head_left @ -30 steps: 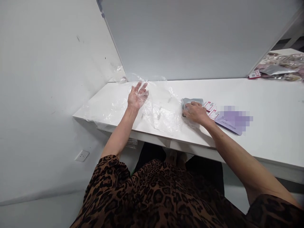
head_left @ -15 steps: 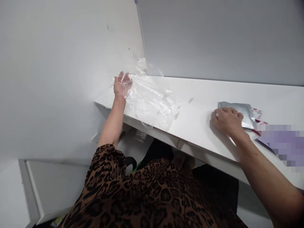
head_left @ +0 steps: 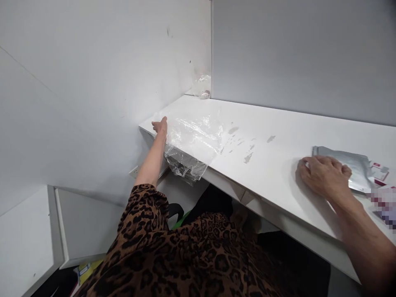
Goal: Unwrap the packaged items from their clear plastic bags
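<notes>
At the left end of the white table, my left hand (head_left: 160,125) is open, its visible fingers stretched out. A clear, crinkled plastic bag (head_left: 194,134) lies right beside it and touches or nearly touches the wrist; its lower part hangs over the front edge. On the right, my right hand (head_left: 324,175) rests on the left end of a silver foil pouch (head_left: 359,167), fingers bent over it. The fingertips are partly hidden.
Another crumpled piece of clear plastic (head_left: 202,86) sits in the back corner, against the grey panel (head_left: 297,53). Grey scuffs mark the white table (head_left: 278,165). Red-and-white printed packaging (head_left: 380,171) lies beyond the pouch. A wall socket (head_left: 134,171) is low at left.
My left hand has come down towards the table's front edge, and the bag has dropped flatter, now draping over that edge. The view has shifted left; my right hand stays on the pouch.
</notes>
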Available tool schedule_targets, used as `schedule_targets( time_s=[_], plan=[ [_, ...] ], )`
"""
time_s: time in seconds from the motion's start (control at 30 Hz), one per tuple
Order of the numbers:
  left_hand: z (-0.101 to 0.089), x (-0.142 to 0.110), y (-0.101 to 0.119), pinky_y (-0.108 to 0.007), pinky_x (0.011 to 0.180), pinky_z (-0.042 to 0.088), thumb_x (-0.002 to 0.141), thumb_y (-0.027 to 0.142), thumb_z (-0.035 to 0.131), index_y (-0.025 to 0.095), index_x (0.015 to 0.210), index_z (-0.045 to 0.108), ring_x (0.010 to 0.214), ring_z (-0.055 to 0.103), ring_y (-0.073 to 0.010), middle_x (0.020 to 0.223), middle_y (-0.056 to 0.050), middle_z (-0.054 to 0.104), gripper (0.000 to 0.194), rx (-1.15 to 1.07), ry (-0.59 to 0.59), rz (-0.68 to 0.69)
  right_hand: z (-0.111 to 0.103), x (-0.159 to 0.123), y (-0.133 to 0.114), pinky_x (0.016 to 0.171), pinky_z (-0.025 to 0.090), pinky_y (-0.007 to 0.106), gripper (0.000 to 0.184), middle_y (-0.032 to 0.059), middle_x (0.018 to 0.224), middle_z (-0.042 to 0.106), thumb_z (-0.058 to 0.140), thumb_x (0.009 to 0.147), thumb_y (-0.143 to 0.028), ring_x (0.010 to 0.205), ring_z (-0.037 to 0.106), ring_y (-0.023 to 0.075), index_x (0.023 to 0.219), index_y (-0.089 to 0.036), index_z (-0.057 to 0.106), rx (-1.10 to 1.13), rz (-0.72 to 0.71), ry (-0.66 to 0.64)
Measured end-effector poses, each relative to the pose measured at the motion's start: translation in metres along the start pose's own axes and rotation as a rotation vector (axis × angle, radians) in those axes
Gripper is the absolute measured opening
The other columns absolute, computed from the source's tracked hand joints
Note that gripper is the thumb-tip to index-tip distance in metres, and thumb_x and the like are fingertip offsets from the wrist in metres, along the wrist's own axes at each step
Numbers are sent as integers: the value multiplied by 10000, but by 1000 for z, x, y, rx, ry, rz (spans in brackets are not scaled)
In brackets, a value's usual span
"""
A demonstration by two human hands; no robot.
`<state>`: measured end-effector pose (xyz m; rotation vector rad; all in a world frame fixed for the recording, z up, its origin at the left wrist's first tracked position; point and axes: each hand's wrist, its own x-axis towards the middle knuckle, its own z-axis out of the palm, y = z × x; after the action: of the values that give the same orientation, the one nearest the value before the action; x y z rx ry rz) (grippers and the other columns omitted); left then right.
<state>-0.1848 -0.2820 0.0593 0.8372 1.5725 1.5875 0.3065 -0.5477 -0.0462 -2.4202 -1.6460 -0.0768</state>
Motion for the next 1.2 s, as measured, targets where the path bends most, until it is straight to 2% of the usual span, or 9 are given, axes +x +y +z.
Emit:
schedule_targets(
  time_s=[0.13, 0.27, 0.33, 0.43, 0.53, 0.7, 0.87, 1.07, 1.2],
  plan=[
    [-3, -24, 7, -523, 1323, 227, 954, 469, 690, 244, 1680, 195, 1675, 166, -334, 1784, -189, 192, 908, 516, 247, 366, 2, 1, 1, 1098, 354, 619, 472, 209, 1482, 609, 255, 1024, -422, 1444, 459, 433, 1167, -251, 672, -44, -9, -5],
    [-2, -41, 2, -557, 1352, 19, 922, 713, 606, 254, 1716, 215, 1691, -55, -373, 1827, -123, 80, 997, 1081, -256, 774, 2, 0, 1, 1089, 380, 628, 584, 218, 1474, 614, 178, 1043, -461, 1435, 473, 434, 1199, -198, 676, -71, -34, -17],
    [5, -35, -5, -587, 1328, -93, 816, 808, 660, 210, 1732, 172, 1673, -121, -431, 1826, -148, -15, 1198, 1379, -542, 773, 3, 0, 1, 1088, 386, 636, 626, 214, 1462, 621, 146, 1048, -470, 1428, 480, 438, 1206, -180, 677, -83, -47, -15],
    [21, -15, -17, -645, 1315, -59, 728, 821, 727, 167, 1740, 10, 1669, -97, -459, 1807, -197, -98, 1402, 1606, -737, 566, 5, -2, 0, 1063, 398, 635, 623, 216, 1440, 635, 136, 1059, -458, 1402, 505, 440, 1184, -180, 679, -101, -69, 25],
    [34, 2, -22, -627, 1312, 155, 781, 802, 680, 153, 1734, -11, 1671, 102, -434, 1802, -241, 63, 1344, 1594, -723, 372, 8, -5, 1, 1029, 414, 616, 573, 218, 1401, 660, 166, 1065, -438, 1365, 541, 434, 1138, -196, 680, -110, -101, 86],
    [39, -3, -19, -444, 1180, 416, 925, 592, 608, 95, 1441, 596, 1409, 567, -352, 1517, -236, 602, 716, 1561, -549, 415, 18, 0, 10, 972, 433, 646, 437, 225, 1298, 705, 281, 1031, -416, 1295, 581, 446, 1040, -234, 678, -41, -135, 173],
    [43, -31, -10, -401, 1056, 497, 1000, 330, 456, 62, 1337, 671, 1307, 642, -340, 1406, -247, 673, 482, 1548, -474, 501, 8, 8, -1, 1134, 424, 609, 351, 245, 1318, 688, 508, 950, -440, 1358, 584, 404, 1157, -216, 682, 304, -195, 405],
    [76, -118, 18, -397, 946, 523, 937, 321, 537, 121, 1152, 745, 1183, 692, -348, 1229, -192, 758, 360, 1379, -547, 807, -41, -12, -88, 1274, 344, 585, 680, 179, 1590, 518, 659, 994, -500, 1561, 401, 339, 1584, -252, 431, 483, -653, 650],
    [83, -198, 37, -330, 782, 502, 859, 313, 635, 168, 842, 699, 917, 697, -251, 886, -73, 747, 160, 1043, -917, 918, -48, -11, -123, 1290, 153, 744, 1027, 147, 1733, 310, 721, 886, -702, 1629, 213, 435, 1698, -312, 226, 538, -734, 518]
  ],
)
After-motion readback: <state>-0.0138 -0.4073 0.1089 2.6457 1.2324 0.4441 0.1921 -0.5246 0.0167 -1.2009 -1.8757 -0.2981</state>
